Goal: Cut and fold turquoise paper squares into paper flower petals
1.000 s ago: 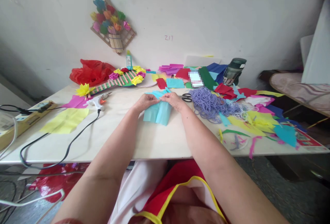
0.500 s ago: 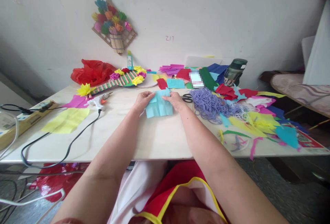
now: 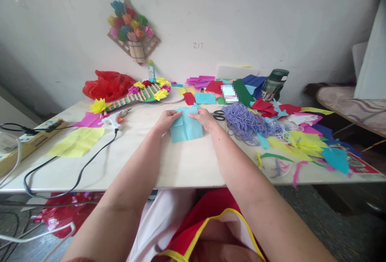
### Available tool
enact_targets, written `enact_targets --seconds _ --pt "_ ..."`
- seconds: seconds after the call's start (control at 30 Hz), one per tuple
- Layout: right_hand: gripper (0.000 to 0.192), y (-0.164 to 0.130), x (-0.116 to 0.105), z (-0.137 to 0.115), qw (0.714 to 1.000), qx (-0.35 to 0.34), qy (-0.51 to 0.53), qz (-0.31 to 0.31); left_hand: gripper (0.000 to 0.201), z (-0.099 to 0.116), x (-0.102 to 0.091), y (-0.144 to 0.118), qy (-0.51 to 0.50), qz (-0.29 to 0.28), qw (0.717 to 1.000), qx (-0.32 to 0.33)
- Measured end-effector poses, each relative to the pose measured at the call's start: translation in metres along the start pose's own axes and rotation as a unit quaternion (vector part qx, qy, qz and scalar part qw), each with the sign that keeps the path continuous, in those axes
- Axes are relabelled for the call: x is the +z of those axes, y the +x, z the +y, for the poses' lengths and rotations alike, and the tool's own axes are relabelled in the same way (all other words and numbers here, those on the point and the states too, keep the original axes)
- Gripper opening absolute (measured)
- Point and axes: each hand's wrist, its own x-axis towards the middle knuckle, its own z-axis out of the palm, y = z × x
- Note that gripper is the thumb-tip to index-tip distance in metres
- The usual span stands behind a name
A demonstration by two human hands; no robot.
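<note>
A light blue sheet of tissue paper lies folded on the white table in front of me. My left hand pinches its upper left edge. My right hand pinches the upper right edge, fingers resting on the paper. Both hands are close together above the sheet. Black scissors lie just right of my right hand, beside a heap of lilac yarn.
A glue gun with a black cord lies to the left, near yellow paper and pink paper. Coloured paper scraps cover the right side. A red bag, a flower craft and a dark bottle stand at the back.
The blue paper, held up and hanging a second ago, now lies flatter on the table. My hands have shifted slightly apart along its top edge.
</note>
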Motion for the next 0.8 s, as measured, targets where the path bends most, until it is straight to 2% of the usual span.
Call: enact_targets --seconds 0.13,0.43,0.8 --pt "0.030 0.0026 -0.0009 0.0030 1.000 -0.003 -0.005 0.002 0.040 0.0008 0.0002 -0.0004 0.011 -0.003 1.000 -0.014" --pt "0.026 0.0014 0.0005 0.0020 1.000 -0.007 -0.011 0.025 0.036 0.0004 -0.0004 0.0002 0.002 -0.024 1.000 0.010" --pt "0.029 0.0012 0.0015 0.0016 0.999 -0.015 -0.031 0.014 0.027 0.0006 0.0000 0.0018 -0.041 0.029 0.999 -0.010"
